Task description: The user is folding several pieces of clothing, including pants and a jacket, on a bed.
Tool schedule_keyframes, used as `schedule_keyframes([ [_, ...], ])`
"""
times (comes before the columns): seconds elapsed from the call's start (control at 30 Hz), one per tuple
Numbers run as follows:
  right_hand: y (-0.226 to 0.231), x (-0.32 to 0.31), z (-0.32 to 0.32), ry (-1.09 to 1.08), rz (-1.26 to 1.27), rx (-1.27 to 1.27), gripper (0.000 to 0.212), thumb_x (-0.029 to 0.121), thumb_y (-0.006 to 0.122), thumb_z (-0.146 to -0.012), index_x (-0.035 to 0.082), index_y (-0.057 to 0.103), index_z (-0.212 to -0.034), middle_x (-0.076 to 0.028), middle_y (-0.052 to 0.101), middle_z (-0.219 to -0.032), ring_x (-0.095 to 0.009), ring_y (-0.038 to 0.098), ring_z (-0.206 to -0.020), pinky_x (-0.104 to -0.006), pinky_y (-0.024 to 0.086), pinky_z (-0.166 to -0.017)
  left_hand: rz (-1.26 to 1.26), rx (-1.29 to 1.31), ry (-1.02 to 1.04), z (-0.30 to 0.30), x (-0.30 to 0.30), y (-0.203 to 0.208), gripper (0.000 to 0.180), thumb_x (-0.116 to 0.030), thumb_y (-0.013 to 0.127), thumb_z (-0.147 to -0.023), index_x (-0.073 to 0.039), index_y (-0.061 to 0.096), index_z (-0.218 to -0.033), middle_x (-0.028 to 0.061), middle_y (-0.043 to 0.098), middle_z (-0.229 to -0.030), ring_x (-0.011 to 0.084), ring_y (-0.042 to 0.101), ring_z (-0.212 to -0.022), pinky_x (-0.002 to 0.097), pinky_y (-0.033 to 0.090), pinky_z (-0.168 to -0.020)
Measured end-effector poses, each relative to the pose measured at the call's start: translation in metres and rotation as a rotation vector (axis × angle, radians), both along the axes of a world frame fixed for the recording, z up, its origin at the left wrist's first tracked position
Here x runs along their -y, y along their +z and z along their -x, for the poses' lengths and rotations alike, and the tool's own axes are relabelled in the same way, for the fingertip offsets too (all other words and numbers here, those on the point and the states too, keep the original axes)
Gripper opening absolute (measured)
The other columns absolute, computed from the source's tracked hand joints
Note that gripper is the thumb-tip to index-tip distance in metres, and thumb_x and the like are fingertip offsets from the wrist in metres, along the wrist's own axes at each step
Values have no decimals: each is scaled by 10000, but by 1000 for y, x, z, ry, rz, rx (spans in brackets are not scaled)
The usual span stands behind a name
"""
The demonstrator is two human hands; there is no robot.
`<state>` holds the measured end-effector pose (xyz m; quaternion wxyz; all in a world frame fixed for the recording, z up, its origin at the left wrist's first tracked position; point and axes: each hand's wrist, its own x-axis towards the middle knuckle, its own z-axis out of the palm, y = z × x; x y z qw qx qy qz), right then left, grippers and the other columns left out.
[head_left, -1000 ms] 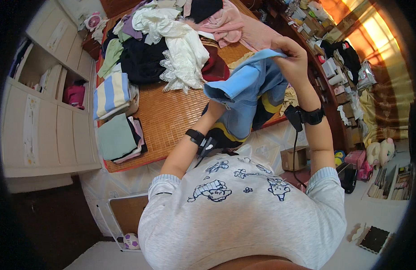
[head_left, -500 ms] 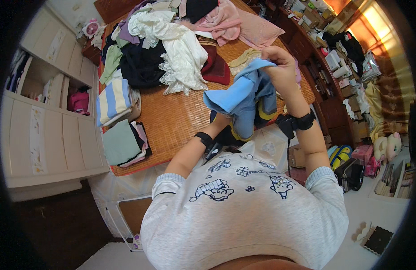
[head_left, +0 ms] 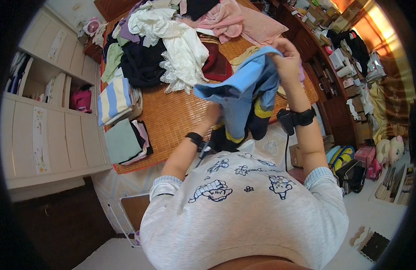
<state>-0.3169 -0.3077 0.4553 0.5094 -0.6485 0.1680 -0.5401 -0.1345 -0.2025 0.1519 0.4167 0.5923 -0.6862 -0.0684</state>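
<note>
In front of me hangs a blue garment (head_left: 238,105) with a light blue upper edge and yellow and dark bands lower down. Two tube-like parts dangle from it; whether they are legs or sleeves I cannot tell. Raised at its upper right corner, my right hand (head_left: 286,56) is closed on the cloth, thumb and fingers pinching the edge. Just under the garment's left end is my left hand (head_left: 212,113), close beside the cloth. Its fingers are smeared and partly hidden, so its grip does not show.
A woven mat (head_left: 167,119) covers the bed. Heaped on it are a white lace garment (head_left: 183,54), dark clothes (head_left: 142,63) and pink clothes (head_left: 228,20). Folded stacks, one with a striped cloth (head_left: 114,101), one with a green cloth (head_left: 122,143), lie at the left edge.
My left hand has come out from behind the garment to its left side. The garment has opened wider and its upper edge has spread left, while my right hand has risen slightly.
</note>
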Motion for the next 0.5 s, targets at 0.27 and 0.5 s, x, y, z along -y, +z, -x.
schedule_keyframes([
  [0.27,42,43,38,-247,332,-211,304,66,627,-770,79,607,-1073,-14,631,-841,-66,550,-750,-200,436,-667,-23,-120,305,-128,-19,185,274,-281,357,-918,-27,459,-932,218,539,-779,389,532,-741,404,421,-615],
  [0.5,68,69,69,-312,864,-530,206,109,551,-820,76,609,-1015,-62,651,-850,-158,622,-765,-266,483,-668,151,540,168,-160,-49,353,406,-404,703,-670,-76,567,-868,126,571,-681,288,577,-622,332,448,-539],
])
